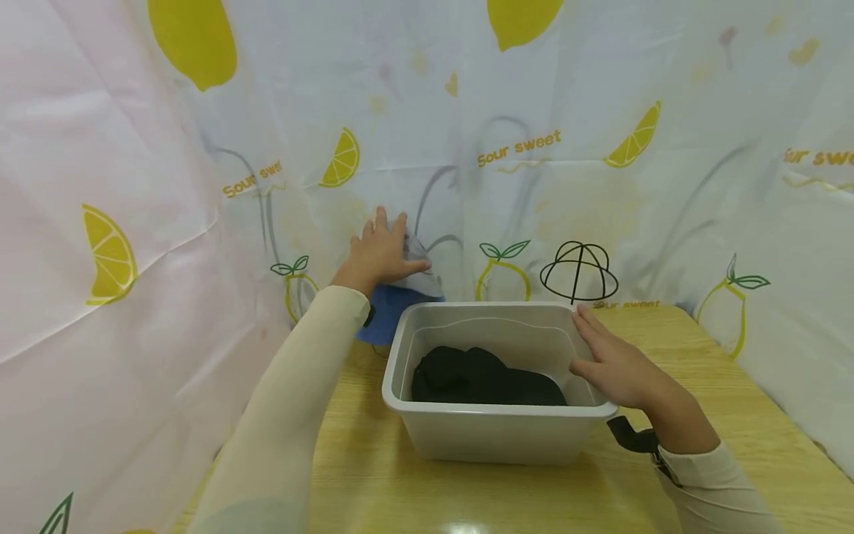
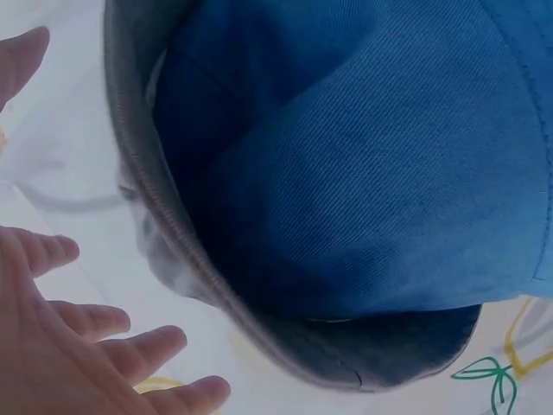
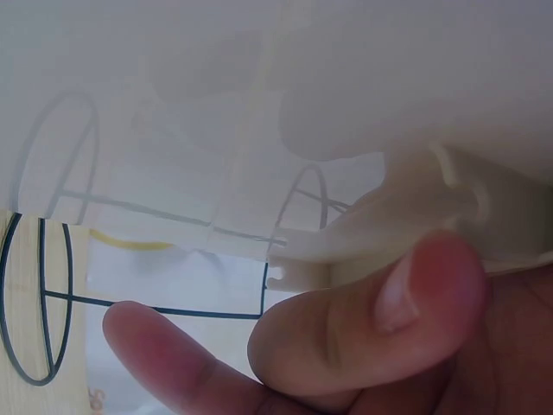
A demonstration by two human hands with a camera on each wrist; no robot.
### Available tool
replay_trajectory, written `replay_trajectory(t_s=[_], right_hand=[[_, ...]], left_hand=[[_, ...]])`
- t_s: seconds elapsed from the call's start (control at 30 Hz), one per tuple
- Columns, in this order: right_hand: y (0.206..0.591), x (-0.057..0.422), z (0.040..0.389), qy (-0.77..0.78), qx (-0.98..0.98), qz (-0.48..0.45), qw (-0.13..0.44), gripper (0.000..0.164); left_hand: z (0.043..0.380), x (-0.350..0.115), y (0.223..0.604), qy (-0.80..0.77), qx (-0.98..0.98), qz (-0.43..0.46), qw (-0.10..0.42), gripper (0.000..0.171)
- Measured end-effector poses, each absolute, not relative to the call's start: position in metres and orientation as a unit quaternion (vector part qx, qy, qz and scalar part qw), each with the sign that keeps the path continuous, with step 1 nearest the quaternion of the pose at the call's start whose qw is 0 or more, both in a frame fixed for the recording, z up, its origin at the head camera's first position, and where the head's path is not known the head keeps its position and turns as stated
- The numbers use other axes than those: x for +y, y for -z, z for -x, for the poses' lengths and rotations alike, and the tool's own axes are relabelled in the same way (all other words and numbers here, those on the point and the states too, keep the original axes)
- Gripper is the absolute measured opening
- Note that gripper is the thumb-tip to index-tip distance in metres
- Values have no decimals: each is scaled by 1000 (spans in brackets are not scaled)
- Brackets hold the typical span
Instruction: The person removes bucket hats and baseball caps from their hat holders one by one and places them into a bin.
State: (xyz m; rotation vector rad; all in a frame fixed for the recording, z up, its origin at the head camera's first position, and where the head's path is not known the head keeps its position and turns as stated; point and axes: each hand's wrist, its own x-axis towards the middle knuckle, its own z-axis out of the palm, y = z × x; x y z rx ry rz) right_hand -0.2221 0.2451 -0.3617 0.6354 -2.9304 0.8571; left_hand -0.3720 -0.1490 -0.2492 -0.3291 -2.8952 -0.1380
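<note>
Stretches the left hand (image 1: pixel 382 256) out to a grey hat (image 1: pixel 422 280) with blue fabric (image 1: pixel 390 315) below, beside the back left corner of a pale bin (image 1: pixel 494 434); spreads those fingers wide, released. Lays the right hand (image 1: pixel 620 371) along the bin's right rim with straight, unclenched fingers. Faces dark cloth (image 1: pixel 480 378) inside the bin, a black wire stand (image 1: pixel 577 274) behind, its lower part blocked by the bin, and a lemon-print sheet (image 1: pixel 560 89) hanging behind the wooden table (image 1: pixel 360 475).
</note>
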Motion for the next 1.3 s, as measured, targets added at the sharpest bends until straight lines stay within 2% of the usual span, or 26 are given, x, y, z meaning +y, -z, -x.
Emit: replay_trajectory(t_s=[0.43,0.87,1.3], right_hand=[[361,245,224,-275,-940,-203,13,82],[363,244,221,-297,-932,-208,8,82],[365,246,223,-287,-937,-200,15,81]], left_hand=[[384,-153,253,63,-987,84,120,117],[393,-158,268,101,-989,65,85,120],[392,-153,273,115,-989,67,60,101]])
